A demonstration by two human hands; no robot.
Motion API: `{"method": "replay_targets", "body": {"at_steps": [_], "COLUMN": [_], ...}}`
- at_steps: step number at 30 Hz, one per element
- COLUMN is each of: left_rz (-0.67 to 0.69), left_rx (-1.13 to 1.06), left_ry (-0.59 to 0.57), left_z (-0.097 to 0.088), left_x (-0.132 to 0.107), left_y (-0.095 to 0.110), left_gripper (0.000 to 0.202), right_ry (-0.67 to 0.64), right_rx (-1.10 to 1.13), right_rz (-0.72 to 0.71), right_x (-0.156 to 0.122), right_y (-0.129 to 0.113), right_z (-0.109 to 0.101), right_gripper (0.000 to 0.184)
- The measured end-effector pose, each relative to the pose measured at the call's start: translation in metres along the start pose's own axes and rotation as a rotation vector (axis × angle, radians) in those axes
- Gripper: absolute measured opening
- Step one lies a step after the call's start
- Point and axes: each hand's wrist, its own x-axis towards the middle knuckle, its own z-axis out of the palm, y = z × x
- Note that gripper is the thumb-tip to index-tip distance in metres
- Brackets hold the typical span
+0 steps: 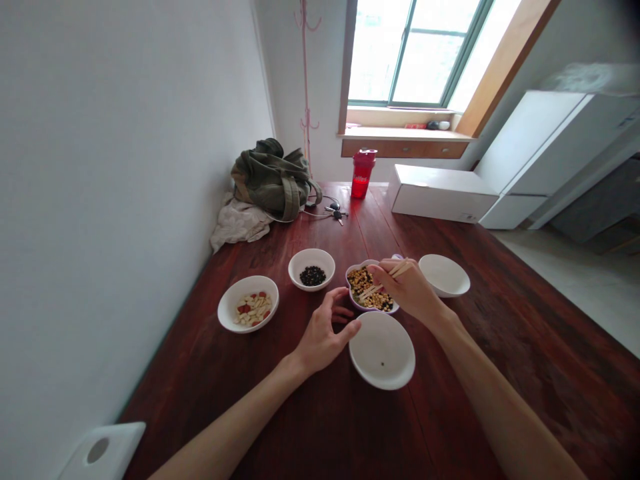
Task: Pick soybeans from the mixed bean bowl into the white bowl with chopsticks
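Note:
My right hand (400,287) is closed around a pair of wooden chopsticks (373,291), whose tips reach into a purple-rimmed, scalloped dish (352,301). Mixed beans (362,279), yellowish and dark, fill that dish. My left hand (327,330) has its fingers apart, with the thumb at the rim of a white bowl (375,340) and the other fingers beside the dish. One small dark-green bean (383,364) lies in this near bowl. To the left are a white bowl of black beans (313,275) and another of pale and reddish nuts or beans (253,309).
Another white bowl (445,275) stands right of the dish. Farther back on the dark red wooden table (290,413) are a green bag (273,177), keys (337,213), a red shaker bottle (363,175) and a white box (443,193). A wall (125,167) borders the left side.

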Motion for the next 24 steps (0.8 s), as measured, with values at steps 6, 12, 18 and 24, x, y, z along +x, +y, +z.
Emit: {"method": "replay_targets", "body": {"at_steps": [6,12,18,24], "left_rz": [-0.005,-0.004,-0.003,-0.002], "left_rx": [0.002,-0.011,-0.008,-0.009], "left_ry": [-0.005,-0.005,0.002,0.004], "left_z": [0.000,0.000,0.001,0.000], "left_x": [0.000,0.000,0.000,0.000], "left_y": [0.000,-0.002,-0.002,-0.001], "left_gripper": [0.060,0.061,0.061,0.061], "right_ry": [0.003,0.014,-0.008,-0.062], "right_rx": [-0.015,-0.003,0.028,0.137], "right_rz": [-0.012,0.006,0.010,0.060], "right_x": [0.001,0.001,0.001,0.001], "right_y": [-0.002,0.000,0.007,0.010], "right_z": [0.000,0.000,-0.003,-0.004], "right_gripper": [0.049,0.048,0.044,0.044]}}
